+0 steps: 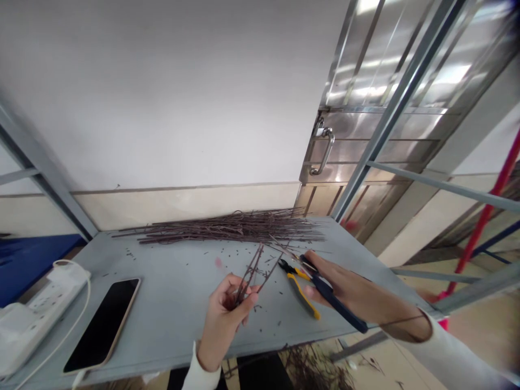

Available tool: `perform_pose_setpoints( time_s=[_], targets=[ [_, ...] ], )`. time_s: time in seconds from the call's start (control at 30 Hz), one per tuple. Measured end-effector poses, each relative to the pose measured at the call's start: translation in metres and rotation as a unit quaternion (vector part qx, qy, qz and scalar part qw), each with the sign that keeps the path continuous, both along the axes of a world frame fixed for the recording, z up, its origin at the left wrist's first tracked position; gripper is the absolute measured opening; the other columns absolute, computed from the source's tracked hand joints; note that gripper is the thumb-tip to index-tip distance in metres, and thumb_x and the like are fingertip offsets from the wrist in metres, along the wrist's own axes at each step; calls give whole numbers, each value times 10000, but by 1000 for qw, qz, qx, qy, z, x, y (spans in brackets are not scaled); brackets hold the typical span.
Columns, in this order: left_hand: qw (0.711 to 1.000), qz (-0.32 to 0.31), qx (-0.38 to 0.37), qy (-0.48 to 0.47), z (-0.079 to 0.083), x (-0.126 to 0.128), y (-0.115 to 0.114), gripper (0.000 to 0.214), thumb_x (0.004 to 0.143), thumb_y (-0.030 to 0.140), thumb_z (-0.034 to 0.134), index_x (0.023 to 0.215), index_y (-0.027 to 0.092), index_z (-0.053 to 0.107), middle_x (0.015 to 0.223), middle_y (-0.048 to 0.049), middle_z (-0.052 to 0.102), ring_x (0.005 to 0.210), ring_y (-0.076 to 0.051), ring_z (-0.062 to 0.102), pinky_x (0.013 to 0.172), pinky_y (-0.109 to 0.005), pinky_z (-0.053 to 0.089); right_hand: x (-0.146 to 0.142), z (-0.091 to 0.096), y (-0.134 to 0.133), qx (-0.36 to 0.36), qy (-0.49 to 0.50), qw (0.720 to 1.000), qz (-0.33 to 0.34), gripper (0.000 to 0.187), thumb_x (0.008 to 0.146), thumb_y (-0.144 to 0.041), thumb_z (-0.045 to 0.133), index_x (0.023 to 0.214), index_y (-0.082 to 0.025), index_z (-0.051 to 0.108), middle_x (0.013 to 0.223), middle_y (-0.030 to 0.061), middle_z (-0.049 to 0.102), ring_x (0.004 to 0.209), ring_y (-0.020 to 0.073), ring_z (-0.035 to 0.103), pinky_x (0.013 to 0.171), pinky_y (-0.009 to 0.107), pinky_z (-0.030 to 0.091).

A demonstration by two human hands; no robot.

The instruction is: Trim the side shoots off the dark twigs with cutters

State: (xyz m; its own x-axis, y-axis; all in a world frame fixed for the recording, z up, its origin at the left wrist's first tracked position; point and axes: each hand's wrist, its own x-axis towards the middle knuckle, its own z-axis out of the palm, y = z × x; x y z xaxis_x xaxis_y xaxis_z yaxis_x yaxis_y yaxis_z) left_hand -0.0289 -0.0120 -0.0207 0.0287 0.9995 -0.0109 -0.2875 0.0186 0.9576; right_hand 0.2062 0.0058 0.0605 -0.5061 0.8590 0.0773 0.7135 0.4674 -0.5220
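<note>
Grey table [162, 325] w/ big twig pile [227, 227] still left, cut bits [195, 265] scattered; L hand [222, 319] fingers closed on twigs [248, 281], R hand [333, 287] gripping blue pliers [339, 303], yellow pliers [298, 284] just below.

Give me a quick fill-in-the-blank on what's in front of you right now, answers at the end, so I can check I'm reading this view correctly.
1. The left hand grips a few thin, dark ____.
2. The tool held in the right hand has a ____ handle.
3. The yellow-and-black pliers lie on the grey table, closer to the ____ hand.
4. To the left of the smartphone lies a white ____.

Answers: twigs; dark blue; right; power strip
</note>
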Motion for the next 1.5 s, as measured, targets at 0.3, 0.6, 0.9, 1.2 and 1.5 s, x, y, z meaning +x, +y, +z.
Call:
perform_pose_setpoints(
  time_s=[0.3,0.6,0.9,1.2,1.5],
  targets=[
    [999,-10,-19,42,12,-3,-4,366,639,382,767,637,171,468,625,19,633,333,-1,341,321,-131,232,2,-2,9,98,-104,982,-124,293,822,-491,503,693,-238,431,607,-5,577,564,168,536,539,267,360],
    [997,15,-19,66,16,-8,-4,359,636,425,755,831,163,606,749,-18,660,361,-24,403,332,-154,288,5,-7,2,124,-101,979,-129,335,814,-449,509,590,-233,386,519,-16,504,488,139,446,506,257,324],
    [993,-38,-8,109,22,-11,-7,328,695,455,714,830,156,700,437,67,427,380,-49,304,359,-167,264,7,-12,-1,26,-20,996,-88,388,805,-480,545,568,-219,383,508,-41,420,495,116,400,499,248,323],
    [996,-53,-7,64,25,-11,-9,382,684,488,715,827,134,703,628,-50,677,344,-14,262,320,-170,185,-6,4,-12,-239,146,960,13,434,749,-615,568,694,-206,435,595,-32,431,507,114,428,455,234,334],
    [995,-77,-12,54,33,-13,-11,407,684,514,708,817,130,684,580,-71,704,324,-9,198,320,-178,122,-4,-3,-10,-120,105,987,19,438,797,-630,498,699,-209,422,647,-26,416,588,128,397,524,253,344]
  ],
)
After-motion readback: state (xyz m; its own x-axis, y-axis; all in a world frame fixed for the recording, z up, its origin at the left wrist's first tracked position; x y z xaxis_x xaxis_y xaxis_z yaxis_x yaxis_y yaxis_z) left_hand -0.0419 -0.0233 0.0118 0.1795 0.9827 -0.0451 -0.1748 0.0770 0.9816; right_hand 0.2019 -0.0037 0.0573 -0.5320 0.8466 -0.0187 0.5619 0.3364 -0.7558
